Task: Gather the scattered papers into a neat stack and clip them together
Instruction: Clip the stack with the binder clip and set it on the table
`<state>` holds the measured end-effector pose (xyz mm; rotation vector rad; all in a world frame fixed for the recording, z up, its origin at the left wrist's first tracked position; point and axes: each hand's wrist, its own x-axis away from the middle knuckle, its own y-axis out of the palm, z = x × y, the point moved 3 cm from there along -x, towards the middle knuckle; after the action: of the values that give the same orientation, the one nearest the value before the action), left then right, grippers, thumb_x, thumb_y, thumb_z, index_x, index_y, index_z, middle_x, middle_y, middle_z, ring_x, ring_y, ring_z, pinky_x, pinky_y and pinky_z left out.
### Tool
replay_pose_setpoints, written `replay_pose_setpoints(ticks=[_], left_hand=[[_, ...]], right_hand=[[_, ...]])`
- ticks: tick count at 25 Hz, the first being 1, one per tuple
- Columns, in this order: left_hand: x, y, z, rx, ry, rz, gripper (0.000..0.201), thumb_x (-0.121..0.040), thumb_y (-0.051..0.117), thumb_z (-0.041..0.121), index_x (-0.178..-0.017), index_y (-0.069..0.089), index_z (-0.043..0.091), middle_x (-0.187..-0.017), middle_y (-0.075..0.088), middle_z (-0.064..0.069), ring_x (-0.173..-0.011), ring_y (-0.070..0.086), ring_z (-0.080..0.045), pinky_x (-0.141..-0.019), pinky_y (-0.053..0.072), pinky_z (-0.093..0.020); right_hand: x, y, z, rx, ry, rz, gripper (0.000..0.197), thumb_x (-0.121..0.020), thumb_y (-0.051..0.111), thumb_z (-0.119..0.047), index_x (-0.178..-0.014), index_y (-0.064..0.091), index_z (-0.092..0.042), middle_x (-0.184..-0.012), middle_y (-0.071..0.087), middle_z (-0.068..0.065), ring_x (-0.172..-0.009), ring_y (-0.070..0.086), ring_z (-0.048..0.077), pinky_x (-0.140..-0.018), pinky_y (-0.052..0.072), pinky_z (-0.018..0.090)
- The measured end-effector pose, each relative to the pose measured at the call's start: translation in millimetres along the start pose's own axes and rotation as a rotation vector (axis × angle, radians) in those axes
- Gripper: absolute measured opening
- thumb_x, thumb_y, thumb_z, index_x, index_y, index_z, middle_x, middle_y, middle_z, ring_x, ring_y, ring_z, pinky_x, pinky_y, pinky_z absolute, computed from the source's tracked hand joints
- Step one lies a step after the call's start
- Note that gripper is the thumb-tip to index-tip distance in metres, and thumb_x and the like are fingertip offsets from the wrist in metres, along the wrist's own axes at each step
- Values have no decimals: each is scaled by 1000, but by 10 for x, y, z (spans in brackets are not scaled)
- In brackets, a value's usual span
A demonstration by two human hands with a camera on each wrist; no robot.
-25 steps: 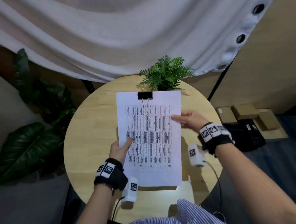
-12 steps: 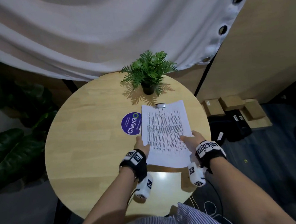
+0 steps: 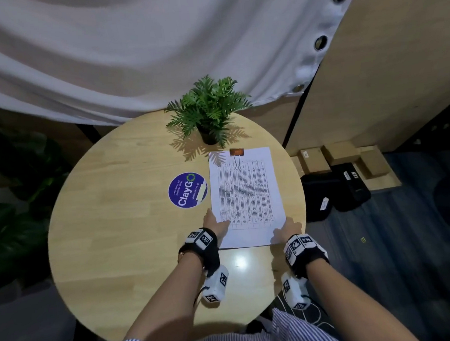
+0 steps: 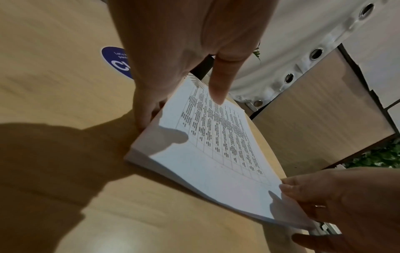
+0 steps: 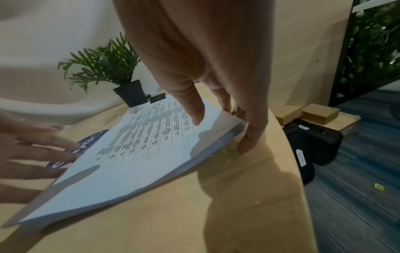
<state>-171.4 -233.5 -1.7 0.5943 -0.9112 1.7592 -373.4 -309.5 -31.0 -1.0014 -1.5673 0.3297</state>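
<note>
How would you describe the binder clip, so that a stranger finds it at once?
On the round wooden table, look just in front of the small potted fern. The binder clip grips the far edge of the paper stack; it is the only dark clip with wire handles there.
</note>
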Motion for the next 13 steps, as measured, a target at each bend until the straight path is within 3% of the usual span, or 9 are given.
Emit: replay_pose_setpoints(ticks=[3, 7, 11, 13], left_hand=[[-16, -5, -42, 47, -1, -9, 84, -92, 56, 13, -152, -2, 11, -161, 4, -11, -149, 12, -29, -119, 21, -41], [-78, 13, -163, 1, 32, -65, 86, -88, 60, 13, -152, 2, 11, -159, 17, -12, -146, 22, -29, -119, 24, -45], [53, -4, -148, 41, 17, -132, 85, -90, 55, 5, -152, -2, 16, -158, 19, -12, -142, 29, -31, -116, 30, -42], [52, -13, -193, 34, 1, -104, 88, -90, 58, 6, -152, -2, 17, -154, 26, -13, -140, 33, -34, -114, 32, -41]], right_hand=[[30, 19, -96, 6, -8, 65, 50, -91, 53, -14, -136, 34, -3, -142, 29, 19, -125, 41, 36, -99, 41, 37], [-7, 77, -176, -47, -62, 51, 63, -96, 48, -15, -149, 15, -4, -153, 18, 18, -135, 34, 37, -105, 37, 39], [-2, 73, -166, -59, -78, 29, 66, -95, 50, -12, -149, 12, -3, -154, 16, 19, -137, 32, 37, -108, 35, 41], [8, 43, -163, -78, -87, 18, 69, -95, 52, -11, -149, 10, -2, -154, 19, 20, -137, 32, 37, -109, 34, 42]])
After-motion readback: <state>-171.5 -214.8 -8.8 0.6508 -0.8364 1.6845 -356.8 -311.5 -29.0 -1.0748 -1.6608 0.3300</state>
